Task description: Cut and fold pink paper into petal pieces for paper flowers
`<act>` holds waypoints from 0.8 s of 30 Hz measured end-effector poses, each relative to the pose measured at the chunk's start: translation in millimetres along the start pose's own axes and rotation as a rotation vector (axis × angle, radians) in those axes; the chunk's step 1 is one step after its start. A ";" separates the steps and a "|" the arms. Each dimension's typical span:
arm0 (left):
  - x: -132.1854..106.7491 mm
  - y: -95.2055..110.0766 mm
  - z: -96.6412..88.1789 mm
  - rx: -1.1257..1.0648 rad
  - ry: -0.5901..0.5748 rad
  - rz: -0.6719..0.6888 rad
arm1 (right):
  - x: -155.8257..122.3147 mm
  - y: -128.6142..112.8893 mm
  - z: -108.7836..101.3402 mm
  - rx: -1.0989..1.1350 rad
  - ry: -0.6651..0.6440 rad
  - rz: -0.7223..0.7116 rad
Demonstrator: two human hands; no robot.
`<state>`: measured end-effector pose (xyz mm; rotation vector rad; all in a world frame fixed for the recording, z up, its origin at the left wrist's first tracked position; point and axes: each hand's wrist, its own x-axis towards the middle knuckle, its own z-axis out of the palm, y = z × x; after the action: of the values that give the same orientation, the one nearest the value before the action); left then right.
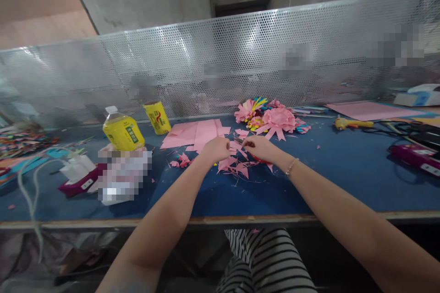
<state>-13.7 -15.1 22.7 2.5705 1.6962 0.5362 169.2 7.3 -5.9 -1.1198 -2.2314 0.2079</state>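
My left hand (217,149) is closed in a pinch over the work area, with a piece of pink paper (234,147) at its fingertips. Just to its right, my right hand (260,147) is closed too. A small, dark, thin thing (239,140) shows by its fingertips, too small to name. Below the hands lie pink paper scraps (242,171) and thin trimmings. Something red peeks out under my right hand, mostly hidden. Pink paper sheets (206,133) lie flat beyond my left hand, and a bunch of paper flowers (277,120) lies beyond my right.
A bottle of yellow liquid (123,133) and a yellow can (157,118) stand at left, near a purple tissue box (80,182). On the right are a yellow glue gun (354,123), cables and a purple box (414,158). A perforated metal screen (192,73) borders the blue table (288,194).
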 end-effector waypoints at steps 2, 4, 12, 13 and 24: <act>-1.1 -9.8 -9.6 0.104 -0.049 -0.073 | -0.5 0.2 -0.5 -0.031 -0.037 -0.007; -0.2 -23.7 -19.4 0.154 -0.107 -0.179 | -0.5 0.6 -1.0 -0.048 -0.055 0.001; -2.3 -69.4 -38.8 0.314 -0.151 -0.513 | -0.7 4.3 0.8 -0.066 -0.058 0.019; -3.6 -69.7 -39.5 0.332 -0.092 -0.519 | -0.9 4.0 0.7 -0.066 -0.064 0.017; 6.7 -30.7 -4.6 0.018 -0.150 0.036 | -3.0 1.5 0.8 -0.135 -0.153 0.013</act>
<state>-40.1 2.7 22.8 2.5848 1.6176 0.3213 171.0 6.0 -8.5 -1.2263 -2.4039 0.1540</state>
